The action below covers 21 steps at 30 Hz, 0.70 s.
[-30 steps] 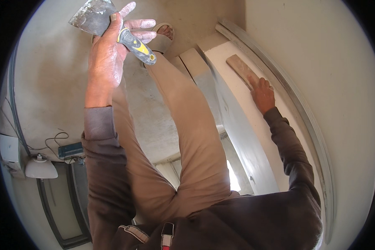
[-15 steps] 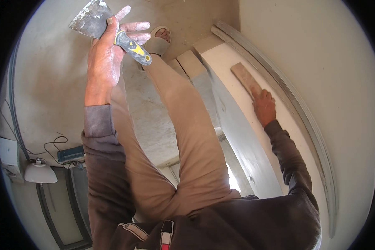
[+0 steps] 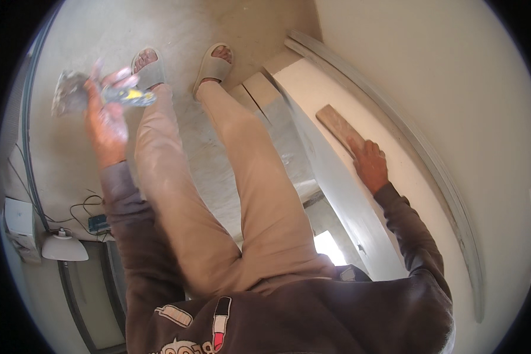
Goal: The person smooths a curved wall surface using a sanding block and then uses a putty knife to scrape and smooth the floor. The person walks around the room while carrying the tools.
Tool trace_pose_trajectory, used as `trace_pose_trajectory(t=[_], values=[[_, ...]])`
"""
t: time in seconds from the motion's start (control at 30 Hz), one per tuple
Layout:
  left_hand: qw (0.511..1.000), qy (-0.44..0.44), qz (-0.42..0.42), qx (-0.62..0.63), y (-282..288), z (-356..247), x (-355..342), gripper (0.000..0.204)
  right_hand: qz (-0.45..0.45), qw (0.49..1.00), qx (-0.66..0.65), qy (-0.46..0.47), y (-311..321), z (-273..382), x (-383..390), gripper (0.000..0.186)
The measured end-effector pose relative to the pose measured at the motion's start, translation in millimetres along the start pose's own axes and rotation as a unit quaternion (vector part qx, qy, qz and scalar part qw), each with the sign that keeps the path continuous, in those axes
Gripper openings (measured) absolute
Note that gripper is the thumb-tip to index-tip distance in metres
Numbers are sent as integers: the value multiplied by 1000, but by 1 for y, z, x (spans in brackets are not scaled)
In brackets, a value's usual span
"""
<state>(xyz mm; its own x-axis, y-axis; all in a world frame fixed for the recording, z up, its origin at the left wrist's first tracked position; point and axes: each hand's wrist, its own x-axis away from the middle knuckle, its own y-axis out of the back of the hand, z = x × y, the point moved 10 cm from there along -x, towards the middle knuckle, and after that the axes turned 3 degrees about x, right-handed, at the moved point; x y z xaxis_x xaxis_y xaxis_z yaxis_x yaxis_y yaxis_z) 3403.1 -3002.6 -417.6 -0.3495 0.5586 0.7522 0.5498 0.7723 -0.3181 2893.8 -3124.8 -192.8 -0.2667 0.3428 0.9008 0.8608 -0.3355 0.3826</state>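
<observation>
My left hand (image 3: 108, 127), dusted with white, is raised over the floor at the left and blurred by motion. It holds a putty knife (image 3: 128, 96) by its grey and yellow handle, thumb against the tool and the other fingers partly spread. The smeared blade points left. At the right, my right hand (image 3: 371, 166) grips one end of a flat, brownish rectangular block (image 3: 337, 125). The block lies along a pale, peach-coloured ledge (image 3: 304, 79), its underside hidden.
Long metal strips (image 3: 389, 97) run along the ledge beside the wall (image 3: 442, 76). My sandalled feet (image 3: 216, 64) stand on the dusty floor. Cables (image 3: 30, 135), a white lamp-like bowl (image 3: 65, 248) and a dark teal box (image 3: 98, 223) are at the left.
My left hand has swung left and down with the putty knife, whose handle now lies nearly level. The right hand and block sit slightly lower and farther left in the view, which has also shifted.
</observation>
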Motion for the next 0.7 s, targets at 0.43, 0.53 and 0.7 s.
trace_pose_trajectory(t=[0.43,0.53,0.7], values=[[975,76,-120,-172,167,-36,96,64,7,1000,11,6,30,0,74,66],[973,120,-138,-143,190,-19,113,64,20,999,42,-13,33,-25,80,64],[961,165,-153,-161,194,-14,134,62,-7,996,65,-55,20,-39,65,69]])
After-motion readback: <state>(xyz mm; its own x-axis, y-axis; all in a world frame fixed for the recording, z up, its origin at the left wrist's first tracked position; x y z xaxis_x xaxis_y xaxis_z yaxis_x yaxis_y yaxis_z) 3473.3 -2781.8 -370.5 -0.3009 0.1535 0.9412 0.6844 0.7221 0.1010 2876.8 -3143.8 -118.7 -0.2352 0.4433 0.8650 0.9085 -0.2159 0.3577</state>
